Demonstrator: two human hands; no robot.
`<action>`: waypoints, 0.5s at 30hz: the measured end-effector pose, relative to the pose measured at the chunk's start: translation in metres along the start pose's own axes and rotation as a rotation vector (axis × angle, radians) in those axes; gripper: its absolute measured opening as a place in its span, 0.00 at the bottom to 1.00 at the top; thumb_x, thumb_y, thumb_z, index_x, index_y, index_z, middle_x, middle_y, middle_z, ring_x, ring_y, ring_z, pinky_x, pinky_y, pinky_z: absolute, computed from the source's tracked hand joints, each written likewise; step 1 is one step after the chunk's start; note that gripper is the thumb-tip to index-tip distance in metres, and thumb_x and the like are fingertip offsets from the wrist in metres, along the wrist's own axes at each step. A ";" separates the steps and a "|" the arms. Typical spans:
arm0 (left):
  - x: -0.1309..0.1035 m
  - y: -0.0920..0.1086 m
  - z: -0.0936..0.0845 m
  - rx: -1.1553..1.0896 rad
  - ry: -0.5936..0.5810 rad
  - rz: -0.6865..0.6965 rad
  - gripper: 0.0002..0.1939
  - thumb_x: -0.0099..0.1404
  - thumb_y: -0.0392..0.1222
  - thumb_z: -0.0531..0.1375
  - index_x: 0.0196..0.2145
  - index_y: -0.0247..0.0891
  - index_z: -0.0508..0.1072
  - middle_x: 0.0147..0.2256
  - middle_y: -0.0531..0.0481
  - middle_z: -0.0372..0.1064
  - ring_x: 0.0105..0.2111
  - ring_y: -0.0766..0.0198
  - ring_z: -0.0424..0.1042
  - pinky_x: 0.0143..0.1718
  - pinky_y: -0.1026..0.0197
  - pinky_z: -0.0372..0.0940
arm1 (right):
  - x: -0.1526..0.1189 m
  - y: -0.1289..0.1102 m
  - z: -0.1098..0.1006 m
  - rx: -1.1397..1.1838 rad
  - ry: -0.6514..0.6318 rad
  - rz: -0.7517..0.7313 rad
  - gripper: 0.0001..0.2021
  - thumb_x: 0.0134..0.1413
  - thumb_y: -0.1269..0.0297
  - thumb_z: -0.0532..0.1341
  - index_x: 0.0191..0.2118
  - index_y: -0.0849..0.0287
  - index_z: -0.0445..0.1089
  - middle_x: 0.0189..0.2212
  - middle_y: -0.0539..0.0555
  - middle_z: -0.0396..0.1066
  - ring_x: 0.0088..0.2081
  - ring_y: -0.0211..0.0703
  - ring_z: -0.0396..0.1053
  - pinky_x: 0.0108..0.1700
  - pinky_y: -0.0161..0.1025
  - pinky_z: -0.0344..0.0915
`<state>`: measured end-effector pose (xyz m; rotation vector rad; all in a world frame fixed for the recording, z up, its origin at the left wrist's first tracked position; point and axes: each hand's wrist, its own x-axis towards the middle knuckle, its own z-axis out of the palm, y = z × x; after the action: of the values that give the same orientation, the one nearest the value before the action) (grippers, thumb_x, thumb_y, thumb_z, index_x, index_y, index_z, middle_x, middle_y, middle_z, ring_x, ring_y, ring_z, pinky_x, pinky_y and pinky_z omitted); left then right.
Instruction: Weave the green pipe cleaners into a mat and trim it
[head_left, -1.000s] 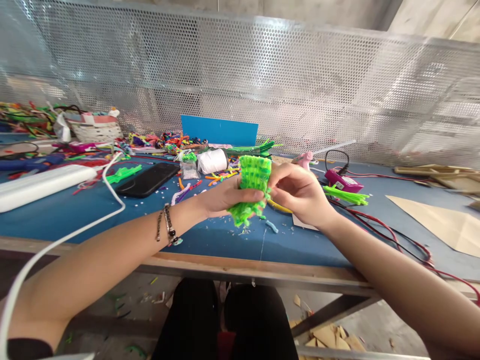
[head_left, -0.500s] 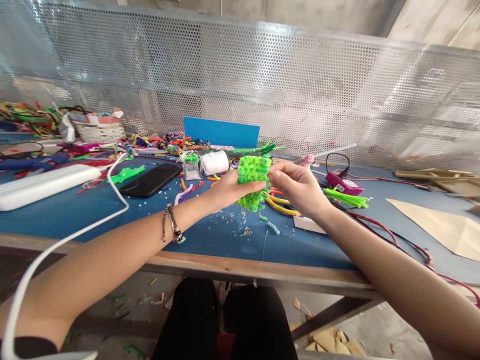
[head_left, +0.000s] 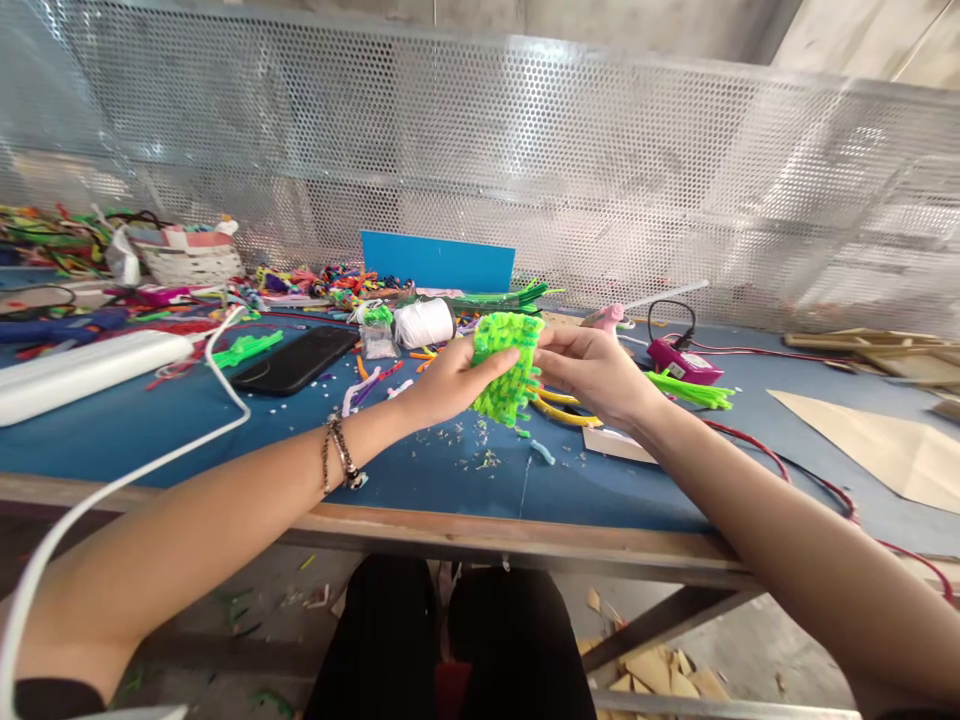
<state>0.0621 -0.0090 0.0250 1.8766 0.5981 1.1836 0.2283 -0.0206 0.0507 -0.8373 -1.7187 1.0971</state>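
Observation:
A bright green woven piece of fuzzy pipe cleaners (head_left: pixel 508 392) is held up above the blue tabletop. My left hand (head_left: pixel 459 382) grips its left side, with the thumb lying across the front. At the right edge, the fingers of my right hand (head_left: pixel 589 365) are pinched together against the piece, and its fingertips are partly hidden behind it. Short pipe cleaner ends stick out along that edge. Below lie small clippings (head_left: pixel 487 460) and a short light-blue pipe cleaner bit (head_left: pixel 541 453). Yellow pipe cleaners (head_left: pixel 566 412) rest under my right hand.
A black phone (head_left: pixel 296 362), a white thread spool (head_left: pixel 424 324) and a long white power strip (head_left: pixel 90 372) are at left. A white cable (head_left: pixel 150 462) crosses in front. On the right are a purple box (head_left: pixel 684 362), green pipe cleaners (head_left: pixel 694 392) and brown paper (head_left: pixel 874 440).
The right hand's fingers have shifted slightly along the right edge of the green piece. Both hands stay on it. The whole view has moved slightly.

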 end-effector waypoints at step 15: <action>0.005 0.000 -0.001 0.060 0.071 0.151 0.12 0.50 0.45 0.62 0.29 0.36 0.67 0.28 0.53 0.68 0.29 0.67 0.67 0.32 0.65 0.64 | -0.005 0.002 -0.001 -0.323 -0.141 -0.220 0.06 0.44 0.72 0.58 0.22 0.59 0.61 0.17 0.45 0.63 0.20 0.31 0.62 0.23 0.32 0.58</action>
<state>0.0630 -0.0049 0.0272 1.9659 0.5431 1.3478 0.2315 -0.0238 0.0470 -0.7555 -2.0882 0.7570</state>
